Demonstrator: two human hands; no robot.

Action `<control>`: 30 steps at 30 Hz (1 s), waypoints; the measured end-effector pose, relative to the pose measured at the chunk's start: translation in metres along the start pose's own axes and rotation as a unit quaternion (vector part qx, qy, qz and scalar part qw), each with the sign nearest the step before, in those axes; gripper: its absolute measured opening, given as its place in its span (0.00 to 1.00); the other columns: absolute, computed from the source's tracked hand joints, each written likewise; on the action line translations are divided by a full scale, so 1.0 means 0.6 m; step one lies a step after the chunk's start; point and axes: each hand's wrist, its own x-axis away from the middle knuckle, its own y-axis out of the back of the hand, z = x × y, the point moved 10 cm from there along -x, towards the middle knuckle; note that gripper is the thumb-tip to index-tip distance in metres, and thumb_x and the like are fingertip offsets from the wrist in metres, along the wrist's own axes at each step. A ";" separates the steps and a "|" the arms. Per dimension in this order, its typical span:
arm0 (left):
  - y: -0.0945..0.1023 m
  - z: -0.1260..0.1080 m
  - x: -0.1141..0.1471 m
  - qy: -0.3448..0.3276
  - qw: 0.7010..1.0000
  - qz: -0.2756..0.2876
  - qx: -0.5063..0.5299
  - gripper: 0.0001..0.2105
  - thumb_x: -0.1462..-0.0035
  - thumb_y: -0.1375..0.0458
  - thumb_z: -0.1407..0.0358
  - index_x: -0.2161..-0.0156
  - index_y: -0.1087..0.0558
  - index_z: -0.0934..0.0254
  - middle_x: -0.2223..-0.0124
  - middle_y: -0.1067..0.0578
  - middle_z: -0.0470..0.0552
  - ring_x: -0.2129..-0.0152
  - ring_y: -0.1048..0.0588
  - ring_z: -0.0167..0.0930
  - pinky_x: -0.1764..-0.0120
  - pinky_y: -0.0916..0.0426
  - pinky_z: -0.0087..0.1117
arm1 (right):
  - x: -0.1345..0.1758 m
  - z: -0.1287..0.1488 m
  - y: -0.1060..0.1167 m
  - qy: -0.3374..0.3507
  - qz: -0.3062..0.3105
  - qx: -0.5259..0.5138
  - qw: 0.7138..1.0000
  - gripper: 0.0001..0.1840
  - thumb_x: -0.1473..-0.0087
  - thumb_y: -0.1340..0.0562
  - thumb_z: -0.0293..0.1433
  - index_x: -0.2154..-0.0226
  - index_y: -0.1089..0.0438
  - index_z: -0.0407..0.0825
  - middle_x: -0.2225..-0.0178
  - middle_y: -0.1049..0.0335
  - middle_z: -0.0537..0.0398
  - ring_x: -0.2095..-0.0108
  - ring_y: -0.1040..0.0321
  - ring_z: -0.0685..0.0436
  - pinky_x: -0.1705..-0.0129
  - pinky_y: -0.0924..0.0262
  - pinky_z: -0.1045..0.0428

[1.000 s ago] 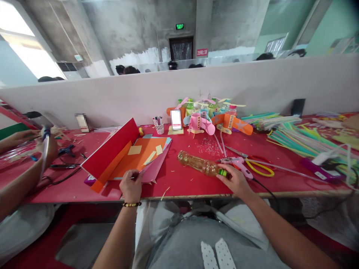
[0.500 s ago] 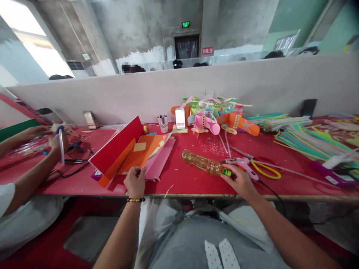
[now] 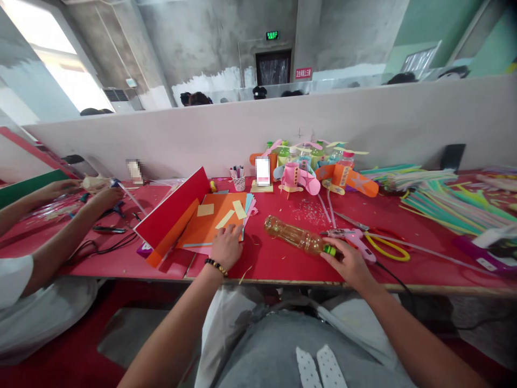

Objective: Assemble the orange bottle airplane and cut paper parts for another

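Note:
My left hand [image 3: 226,247] rests on the lower right corner of a stack of coloured paper, fingers spread. An orange sheet [image 3: 210,221] tops the stack, with small pale yellow pieces [image 3: 225,219] lying on it; pink and light blue edges show beneath. My right hand [image 3: 349,263] has its fingers closed at the green cap of a clear amber-tinted plastic bottle [image 3: 297,237], which lies on its side on the red table [image 3: 258,264]. Just beyond that hand sits a pink glue gun [image 3: 353,237], its cord running to the table edge.
A red board [image 3: 173,207] leans left of the paper. Scissors with yellow handles [image 3: 390,250] lie at right, near bundled coloured strips [image 3: 436,199]. Paper-winged bottle planes [image 3: 299,175], a phone [image 3: 263,171] and a pen cup [image 3: 238,180] stand behind. A co-worker's hand [image 3: 109,196] works at left.
My left hand has let go of the lifted pink sheet's edge and moved right onto the stack. The sheets now lie flatter, with the pink mostly underneath. My right hand stays at the bottle.

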 end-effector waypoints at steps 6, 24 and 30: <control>-0.031 0.006 -0.047 0.001 0.995 0.088 -0.039 0.26 0.44 0.55 0.78 0.42 0.37 0.60 0.56 0.28 0.59 0.68 0.25 0.34 0.64 0.34 0.33 | 0.000 -0.001 0.000 -0.001 0.000 -0.006 1.000 0.19 0.46 0.38 0.38 0.52 0.32 0.49 0.55 0.25 0.45 0.55 0.27 0.37 0.52 0.32 0.41; -0.037 0.045 -0.058 0.019 0.985 0.154 -0.080 0.17 0.47 0.46 0.54 0.57 0.27 0.63 0.54 0.28 0.60 0.62 0.25 0.40 0.62 0.32 0.35 | 0.001 -0.002 -0.001 0.010 -0.009 -0.009 1.000 0.19 0.45 0.39 0.38 0.52 0.31 0.49 0.56 0.25 0.46 0.56 0.27 0.38 0.52 0.32 0.43; -0.044 0.023 -0.067 0.025 0.980 0.175 -0.088 0.16 0.48 0.44 0.65 0.53 0.29 0.66 0.57 0.26 0.62 0.60 0.25 0.42 0.61 0.32 0.36 | 0.000 0.002 0.001 0.009 -0.012 -0.011 1.000 0.18 0.46 0.39 0.38 0.53 0.30 0.49 0.56 0.24 0.46 0.56 0.27 0.38 0.53 0.32 0.43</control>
